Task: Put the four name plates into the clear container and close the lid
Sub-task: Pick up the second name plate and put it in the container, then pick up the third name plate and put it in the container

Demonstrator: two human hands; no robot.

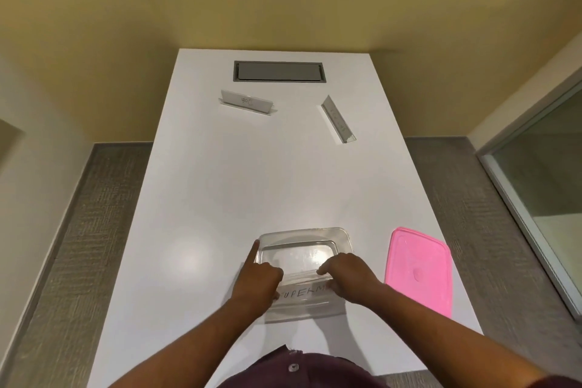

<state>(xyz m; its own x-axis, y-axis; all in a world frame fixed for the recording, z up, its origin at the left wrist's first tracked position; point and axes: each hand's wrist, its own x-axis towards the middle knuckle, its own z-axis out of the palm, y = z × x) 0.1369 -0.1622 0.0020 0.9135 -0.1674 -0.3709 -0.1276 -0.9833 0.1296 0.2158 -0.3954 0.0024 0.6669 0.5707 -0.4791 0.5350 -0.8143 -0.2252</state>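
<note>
Here, near me: my left hand (259,282) and right hand (345,277) both pinch one plate (302,292), lettered "SUPERM", at its ends, held in the open container (341,238). Right of it, just beside: pink lid (420,271), flat on the table (252,183). Far left: second plate (247,101). Far right: third plate (337,119), angled.

White name plate (301,292) inside clear rectangular plastic container (345,238): handwritten "SUPERM", rest hidden by hand. Far-left clear-stand name plate (247,101): writing upside-down, unreadable. Far-right name plate (337,119): illegible.
</note>
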